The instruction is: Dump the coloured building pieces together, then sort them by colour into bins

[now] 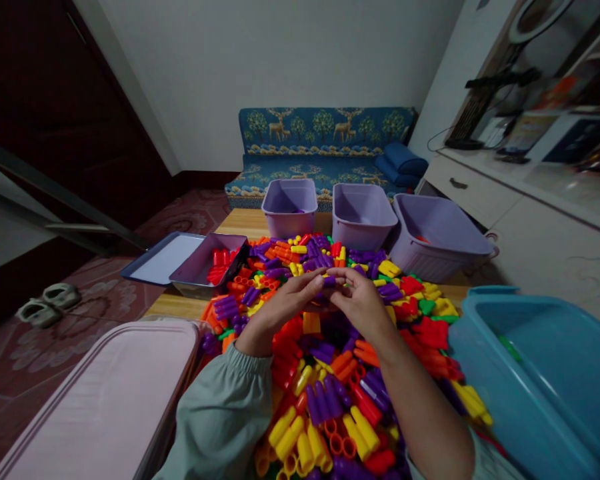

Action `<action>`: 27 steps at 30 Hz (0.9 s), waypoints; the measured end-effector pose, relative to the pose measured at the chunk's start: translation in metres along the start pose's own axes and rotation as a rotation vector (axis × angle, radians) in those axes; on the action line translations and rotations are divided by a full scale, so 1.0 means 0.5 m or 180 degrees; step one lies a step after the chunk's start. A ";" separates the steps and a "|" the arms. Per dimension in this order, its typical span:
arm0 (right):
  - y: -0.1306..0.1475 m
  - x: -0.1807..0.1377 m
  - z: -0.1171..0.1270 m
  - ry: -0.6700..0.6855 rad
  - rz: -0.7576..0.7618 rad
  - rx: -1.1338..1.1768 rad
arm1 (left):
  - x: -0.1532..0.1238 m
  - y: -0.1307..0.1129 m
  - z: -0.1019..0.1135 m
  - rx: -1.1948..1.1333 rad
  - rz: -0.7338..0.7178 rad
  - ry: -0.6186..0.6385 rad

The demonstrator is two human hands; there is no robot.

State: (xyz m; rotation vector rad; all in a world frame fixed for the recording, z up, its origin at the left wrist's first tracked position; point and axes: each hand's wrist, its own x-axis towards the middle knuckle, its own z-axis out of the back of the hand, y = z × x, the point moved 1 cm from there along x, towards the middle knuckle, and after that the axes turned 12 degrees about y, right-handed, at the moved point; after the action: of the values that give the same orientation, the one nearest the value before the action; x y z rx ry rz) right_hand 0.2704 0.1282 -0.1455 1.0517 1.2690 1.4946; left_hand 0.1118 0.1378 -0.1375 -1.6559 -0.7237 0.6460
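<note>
Both my hands meet over a heap of plastic toy building pieces (325, 400) in purple, yellow, red, orange and green. Between the fingertips is a purple toy building piece (329, 282), partly covered by the fingers. My left hand (297, 293) grips it from the left, thumb on top. From the right, my right hand (356, 295) closes on the same piece with curled fingers. Many pieces in the heap are bullet-shaped and joined in rows; some show hollow round ends.
Behind the heap stand three lilac bins: left (289, 225), middle (363, 233) and right (430, 257). A tin box (195, 288) with red pieces sits left. A blue tub (520, 387) is at right, a pale lidded box (115, 400) at front left. Beyond is a patterned sofa (310, 167).
</note>
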 end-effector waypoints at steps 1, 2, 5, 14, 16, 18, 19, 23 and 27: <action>-0.002 0.000 0.000 -0.0005 -0.0004 0.0009 | 0.002 0.002 0.000 0.0086 -0.0025 -0.0016; -0.003 0.001 0.000 -0.0014 0.0008 0.0025 | 0.004 0.005 0.000 0.0152 -0.0060 -0.0039; -0.005 0.002 0.000 -0.0059 0.0066 0.0107 | 0.011 0.011 -0.002 0.0126 -0.0154 -0.0043; 0.009 -0.002 -0.003 0.0004 -0.0225 0.0534 | 0.013 0.003 0.000 0.0257 -0.0779 -0.0043; 0.008 -0.001 -0.003 0.0086 -0.0163 0.0510 | 0.010 0.002 0.002 0.0271 -0.0848 0.0027; 0.006 -0.001 -0.002 0.0092 -0.0077 0.0419 | 0.008 0.001 0.003 0.0263 -0.0908 0.0107; 0.005 -0.002 -0.001 0.0081 -0.0035 0.0366 | 0.006 0.001 0.004 0.0258 -0.0931 0.0141; 0.005 -0.004 0.001 0.0085 0.0037 0.0194 | 0.006 0.001 0.004 0.0238 -0.0895 0.0129; 0.009 -0.005 0.006 -0.0132 -0.0057 0.0175 | 0.013 0.002 0.005 0.0237 -0.0684 0.0011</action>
State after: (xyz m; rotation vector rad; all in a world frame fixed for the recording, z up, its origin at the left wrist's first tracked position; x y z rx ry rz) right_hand 0.2733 0.1262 -0.1410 1.0989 1.2934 1.4246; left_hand 0.1141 0.1441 -0.1390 -1.4862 -0.8515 0.5104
